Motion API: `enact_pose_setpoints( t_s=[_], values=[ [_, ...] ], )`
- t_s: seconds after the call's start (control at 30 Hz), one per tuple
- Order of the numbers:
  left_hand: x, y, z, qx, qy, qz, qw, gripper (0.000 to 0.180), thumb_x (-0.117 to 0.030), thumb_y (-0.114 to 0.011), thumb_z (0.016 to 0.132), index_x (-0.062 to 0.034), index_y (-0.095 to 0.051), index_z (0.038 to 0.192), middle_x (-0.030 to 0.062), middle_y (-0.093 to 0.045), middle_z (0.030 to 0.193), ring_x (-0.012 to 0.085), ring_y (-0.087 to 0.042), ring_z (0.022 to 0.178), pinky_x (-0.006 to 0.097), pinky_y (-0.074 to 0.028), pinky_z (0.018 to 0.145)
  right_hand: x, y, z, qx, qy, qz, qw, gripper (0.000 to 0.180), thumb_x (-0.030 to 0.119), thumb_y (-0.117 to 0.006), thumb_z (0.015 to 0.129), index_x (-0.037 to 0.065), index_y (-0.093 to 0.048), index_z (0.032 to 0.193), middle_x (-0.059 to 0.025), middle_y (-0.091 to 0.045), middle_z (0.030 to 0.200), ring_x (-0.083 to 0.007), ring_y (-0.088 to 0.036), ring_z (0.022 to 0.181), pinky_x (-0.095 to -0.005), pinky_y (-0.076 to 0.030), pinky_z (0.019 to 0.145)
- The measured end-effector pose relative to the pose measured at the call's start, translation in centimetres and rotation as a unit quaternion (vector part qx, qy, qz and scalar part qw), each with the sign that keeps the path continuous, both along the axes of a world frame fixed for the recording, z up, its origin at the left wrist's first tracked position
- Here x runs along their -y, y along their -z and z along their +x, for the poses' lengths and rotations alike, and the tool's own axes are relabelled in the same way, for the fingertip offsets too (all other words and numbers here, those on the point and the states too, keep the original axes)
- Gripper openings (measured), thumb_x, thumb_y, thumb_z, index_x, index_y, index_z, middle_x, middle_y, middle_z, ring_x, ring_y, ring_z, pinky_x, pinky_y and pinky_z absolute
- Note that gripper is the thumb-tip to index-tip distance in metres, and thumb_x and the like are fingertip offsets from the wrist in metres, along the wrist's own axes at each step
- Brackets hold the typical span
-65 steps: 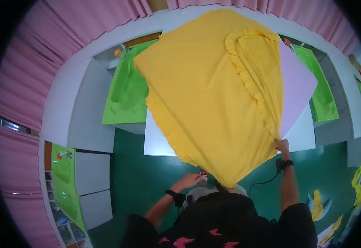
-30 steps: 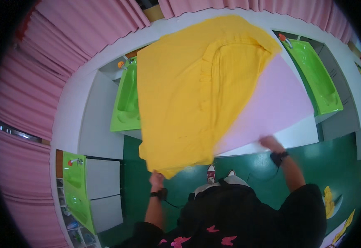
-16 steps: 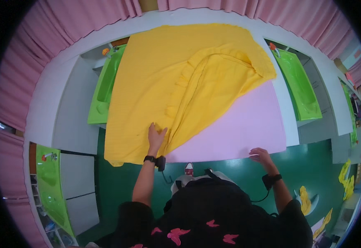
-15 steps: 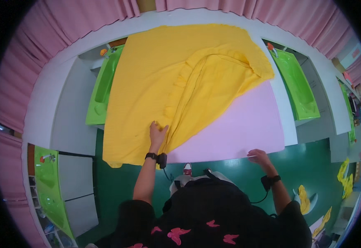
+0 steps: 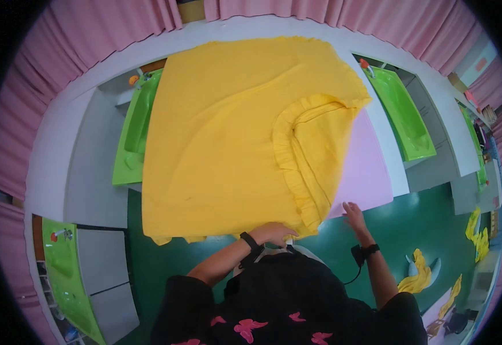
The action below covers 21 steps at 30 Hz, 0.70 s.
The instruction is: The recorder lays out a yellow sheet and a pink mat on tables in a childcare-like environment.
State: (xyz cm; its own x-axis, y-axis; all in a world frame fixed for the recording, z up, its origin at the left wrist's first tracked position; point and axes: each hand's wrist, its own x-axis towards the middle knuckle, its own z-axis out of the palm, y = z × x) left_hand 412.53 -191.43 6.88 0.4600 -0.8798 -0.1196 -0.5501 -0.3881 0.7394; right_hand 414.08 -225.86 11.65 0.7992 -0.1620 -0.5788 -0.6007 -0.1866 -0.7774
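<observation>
A yellow ruffled bedspread [image 5: 222, 126] covers most of a pink-topped table or bed [image 5: 369, 164]. Its right side is folded back over itself, with the ruffled hem [image 5: 285, 152] curving down to the front edge. At that edge my left hand [image 5: 271, 232] grips the cloth near the hem, fingers closed. My right hand [image 5: 353, 215] is to the right, beside the front edge of the pink surface, fingers loosely apart and nothing in them. Both wrists wear black bands with a small box or strap.
Green sinks in counters flank the bed, one on the left [image 5: 142, 126] and one on the right [image 5: 400, 112]; another green sink [image 5: 70, 276] stands at lower left. Pink curtains [image 5: 107, 29] hang behind. Yellow cloths with grey-blue shapes [image 5: 418, 273] lie on the green floor at right.
My left hand has moved right along the front edge, drawing the bedspread's hem rightward over the pink surface. Less pink shows. My right hand has shifted slightly, still apart from the cloth.
</observation>
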Motion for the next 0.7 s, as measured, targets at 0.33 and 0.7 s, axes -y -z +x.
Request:
enact_pose_setpoints(
  t_s=[0.33, 0.7],
  values=[
    [-15.1, 0.1, -5.4, -0.096, -0.428, -0.064, 0.897, 0.027, -0.021, -0.061, 0.083, -0.0097, -0.063, 0.108, 0.0102, -0.065, 0.075, 0.0255, -0.063, 0.069, 0.037, -0.05, 0.065, -12.6, 0.7, 6.1, 0.135, -0.417, -0.315, 0.842, 0.065, 0.04, -0.079, 0.07, -0.002, -0.057, 0.114, -0.0203, -0.06, 0.111, -0.0327, -0.059, 0.103, -0.042, -0.048, 0.087],
    [-15.8, 1.0, -9.4, -0.058, -0.543, -0.015, 0.838, 0.03, -0.024, -0.057, 0.086, -0.0131, -0.055, 0.114, 0.015, -0.064, 0.076, 0.0333, -0.063, 0.073, 0.043, -0.049, 0.067, -12.1, 4.6, 14.8, 0.181, -0.282, -0.47, 0.817, 0.032, 0.014, -0.061, 0.075, 0.002, -0.053, 0.104, -0.0246, -0.064, 0.099, -0.0414, -0.062, 0.092, -0.0485, -0.051, 0.079]
  ],
)
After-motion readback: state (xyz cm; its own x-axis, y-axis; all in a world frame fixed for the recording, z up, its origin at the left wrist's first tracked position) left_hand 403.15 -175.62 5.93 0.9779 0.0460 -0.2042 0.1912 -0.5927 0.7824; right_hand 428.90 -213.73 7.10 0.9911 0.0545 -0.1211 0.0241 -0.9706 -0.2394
